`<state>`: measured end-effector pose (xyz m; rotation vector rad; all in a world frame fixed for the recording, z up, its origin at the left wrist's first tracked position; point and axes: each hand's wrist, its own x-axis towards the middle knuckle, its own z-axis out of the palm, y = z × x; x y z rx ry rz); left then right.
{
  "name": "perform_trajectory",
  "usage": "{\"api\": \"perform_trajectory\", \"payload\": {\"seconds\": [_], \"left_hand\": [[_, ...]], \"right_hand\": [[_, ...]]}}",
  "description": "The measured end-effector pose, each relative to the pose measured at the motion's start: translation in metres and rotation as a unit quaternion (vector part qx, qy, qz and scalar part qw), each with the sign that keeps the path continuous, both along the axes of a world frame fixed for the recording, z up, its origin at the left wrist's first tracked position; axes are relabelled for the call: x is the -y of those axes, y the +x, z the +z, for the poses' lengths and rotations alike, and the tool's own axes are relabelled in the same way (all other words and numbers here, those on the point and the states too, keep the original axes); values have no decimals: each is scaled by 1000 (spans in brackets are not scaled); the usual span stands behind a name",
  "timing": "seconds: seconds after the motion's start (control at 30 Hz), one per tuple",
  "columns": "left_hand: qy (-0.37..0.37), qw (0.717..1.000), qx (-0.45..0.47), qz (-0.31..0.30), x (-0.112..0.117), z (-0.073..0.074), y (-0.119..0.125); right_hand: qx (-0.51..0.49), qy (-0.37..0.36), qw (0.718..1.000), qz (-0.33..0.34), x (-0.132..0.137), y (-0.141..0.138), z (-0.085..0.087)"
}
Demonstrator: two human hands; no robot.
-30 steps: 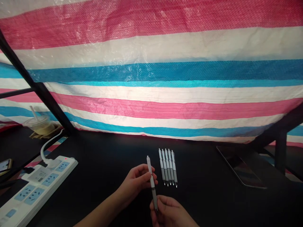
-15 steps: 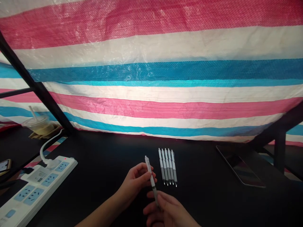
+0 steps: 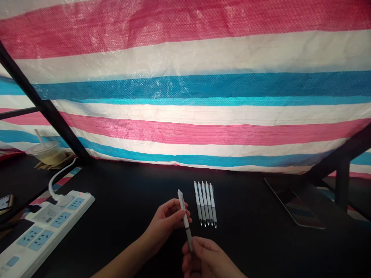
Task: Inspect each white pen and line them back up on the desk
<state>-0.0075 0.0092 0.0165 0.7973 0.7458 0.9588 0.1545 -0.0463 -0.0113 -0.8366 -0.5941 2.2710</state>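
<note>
A white-and-grey retractable pen (image 3: 185,220) is held at a slant between both hands, its push button pointing up. My left hand (image 3: 166,225) is shut on the upper barrel. My right hand (image 3: 203,258) pinches the lower end, and its fingers hide the tip. Just right of the held pen, several similar pens (image 3: 205,204) lie side by side on the black tabletop (image 3: 139,193), tips toward me. Neither hand touches that row.
A white power strip (image 3: 49,226) with a plugged-in cable lies at the table's left edge. A dark tablet (image 3: 294,202) lies at the right. Beyond the left edge are a plastic cup (image 3: 46,152) and a phone (image 3: 5,201). A striped tarp (image 3: 185,88) hangs behind black frame bars (image 3: 43,104).
My right hand has drawn its fingers in around the pen's lower end, and the pen has tilted slightly, its top going left. The row of pens has not moved.
</note>
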Motion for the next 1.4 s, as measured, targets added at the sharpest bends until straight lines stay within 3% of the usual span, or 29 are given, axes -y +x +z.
{"api": "perform_trajectory", "payload": {"seconds": [0.27, 0.4, 0.67, 0.87, 1.13, 1.4], "left_hand": [[-2, 1000, 6, 3, -2, -3, -1], [-7, 1000, 3, 18, -1, -4, -1], [-19, 1000, 6, 22, 0, -3, 2], [-26, 999, 17, 38, 1, -4, 3], [-7, 999, 35, 17, 3, -3, 3], [3, 999, 13, 39, 3, -3, 3]], "right_hand": [[40, 33, 999, -3, 1, 0, -11], [41, 11, 999, -1, 0, 0, -8], [48, 37, 998, 11, -1, 0, -12], [55, 15, 998, -6, -2, 1, -4], [21, 24, 999, -22, -1, 1, -14], [36, 25, 999, -14, -2, 0, -9]]}}
